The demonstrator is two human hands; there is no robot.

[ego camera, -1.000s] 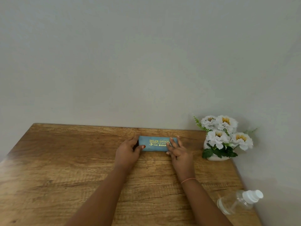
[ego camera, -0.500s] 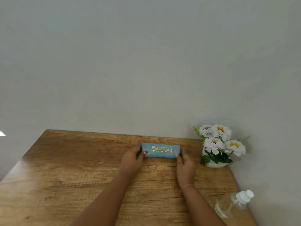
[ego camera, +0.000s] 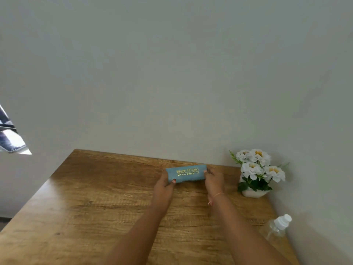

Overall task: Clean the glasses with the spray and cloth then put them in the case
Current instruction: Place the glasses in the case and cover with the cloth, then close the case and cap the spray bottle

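A blue glasses case with gold lettering lies shut near the far edge of the wooden table. My left hand grips its left end, thumb on the front face. My right hand holds its right end. A clear spray bottle with a white cap stands at the table's right edge, near my right forearm. The glasses and the cloth are not in sight.
A white pot of white flowers stands at the back right corner, close to the case. A plain wall rises right behind the table and along its right side. A window corner shows at the far left.
My view has swung to the left, so the table sits further right in frame. Both hands have shifted from lying on the case to gripping its two ends.
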